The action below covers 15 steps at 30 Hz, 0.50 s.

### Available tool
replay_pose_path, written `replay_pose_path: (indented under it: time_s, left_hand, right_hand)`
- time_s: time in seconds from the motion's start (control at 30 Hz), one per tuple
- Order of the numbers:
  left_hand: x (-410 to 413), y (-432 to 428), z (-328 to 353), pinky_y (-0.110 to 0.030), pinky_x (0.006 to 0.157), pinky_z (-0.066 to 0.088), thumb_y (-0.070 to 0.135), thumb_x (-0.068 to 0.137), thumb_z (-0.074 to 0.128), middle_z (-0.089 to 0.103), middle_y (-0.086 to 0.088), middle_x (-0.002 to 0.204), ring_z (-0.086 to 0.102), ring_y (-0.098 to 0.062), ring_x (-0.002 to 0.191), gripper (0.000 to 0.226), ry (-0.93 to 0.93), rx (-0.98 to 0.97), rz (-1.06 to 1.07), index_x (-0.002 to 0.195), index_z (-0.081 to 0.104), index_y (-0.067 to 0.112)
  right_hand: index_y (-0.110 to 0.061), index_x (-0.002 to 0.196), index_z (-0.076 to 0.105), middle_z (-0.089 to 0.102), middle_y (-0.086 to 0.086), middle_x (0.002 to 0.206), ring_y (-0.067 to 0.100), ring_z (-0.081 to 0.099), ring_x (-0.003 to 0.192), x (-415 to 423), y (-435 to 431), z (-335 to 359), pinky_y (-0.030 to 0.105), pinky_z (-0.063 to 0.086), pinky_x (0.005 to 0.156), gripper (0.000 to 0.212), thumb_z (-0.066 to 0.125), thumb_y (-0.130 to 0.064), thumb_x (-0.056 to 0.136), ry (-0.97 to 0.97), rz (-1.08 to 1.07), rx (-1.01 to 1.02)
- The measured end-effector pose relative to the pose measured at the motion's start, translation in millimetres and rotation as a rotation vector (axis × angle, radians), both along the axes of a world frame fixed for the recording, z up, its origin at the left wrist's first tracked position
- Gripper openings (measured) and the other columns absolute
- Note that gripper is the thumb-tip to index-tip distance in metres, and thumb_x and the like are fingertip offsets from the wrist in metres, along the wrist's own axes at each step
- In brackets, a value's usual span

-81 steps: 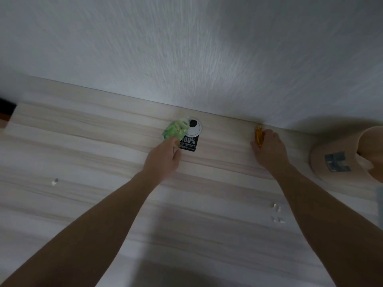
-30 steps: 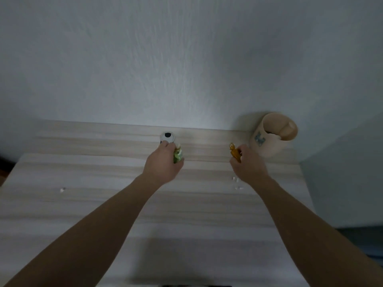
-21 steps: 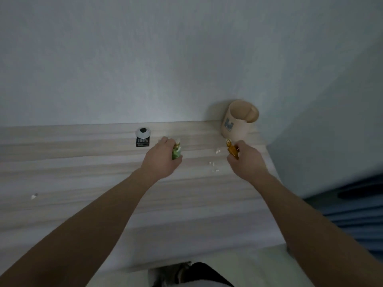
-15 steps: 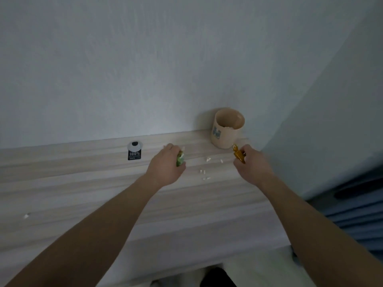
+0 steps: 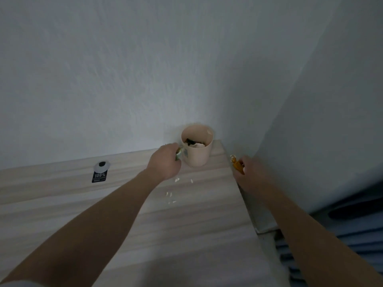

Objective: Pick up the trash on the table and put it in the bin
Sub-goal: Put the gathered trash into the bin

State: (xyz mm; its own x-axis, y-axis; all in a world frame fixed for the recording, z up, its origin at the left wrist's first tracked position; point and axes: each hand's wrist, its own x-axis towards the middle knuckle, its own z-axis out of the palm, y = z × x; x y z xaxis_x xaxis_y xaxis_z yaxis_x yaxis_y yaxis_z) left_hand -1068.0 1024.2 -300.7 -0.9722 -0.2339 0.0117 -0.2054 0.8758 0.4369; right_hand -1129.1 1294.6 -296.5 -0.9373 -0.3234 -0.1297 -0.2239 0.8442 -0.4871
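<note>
A small beige bin [image 5: 198, 157] stands in the table's far right corner against the wall, with dark and white trash inside. My left hand [image 5: 164, 163] is closed around a green wrapper [image 5: 179, 155] just left of the bin, almost touching its side. My right hand [image 5: 249, 172] holds an orange wrapper [image 5: 236, 163] out past the table's right edge, to the right of the bin. Several small white scraps [image 5: 170, 194] lie on the light wooden table [image 5: 196, 220] between my arms.
A black and white tag [image 5: 100, 171] printed "100%" lies flat at the left near the wall. White walls close the back and the right side. A blue striped fabric [image 5: 352, 235] lies below the table's right edge.
Both hands have moved right and forward with their wrappers. The left hand now sits beside the bin, and the right hand has passed the table's right edge.
</note>
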Motion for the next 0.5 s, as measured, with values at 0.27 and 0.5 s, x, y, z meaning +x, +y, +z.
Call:
replay_pose_path:
  time_s: [0.27, 0.5]
  left_hand:
    - [-84.4, 6.2, 2.0, -0.036, 0.068, 0.043, 0.012, 0.08, 0.057, 0.058, -0.011, 0.098, 0.054, -0.029, 0.089, 0.019, 0.002, -0.062, -0.039, 0.099, 0.055, 0.012]
    - [-143.9, 6.2, -13.8, -0.032, 0.074, 0.042, 0.013, 0.079, 0.059, 0.059, -0.004, 0.106, 0.054, -0.025, 0.098, 0.042, -0.016, -0.057, -0.092, 0.121, 0.058, 0.019]
  right_hand:
    - [-0.017, 0.088, 0.05, 0.055, 0.004, 0.074, 0.021, 0.055, 0.068, -60.7, 20.1, -8.1, 0.033, 0.043, 0.06, 0.014, 0.058, -0.029, 0.085, -0.062, 0.012, -0.01]
    - [-0.019, 0.087, 0.049, 0.054, 0.002, 0.074, 0.016, 0.052, 0.063, -105.4, 26.9, -24.9, 0.03, 0.039, 0.055, 0.012, 0.056, -0.029, 0.087, -0.094, 0.006, 0.047]
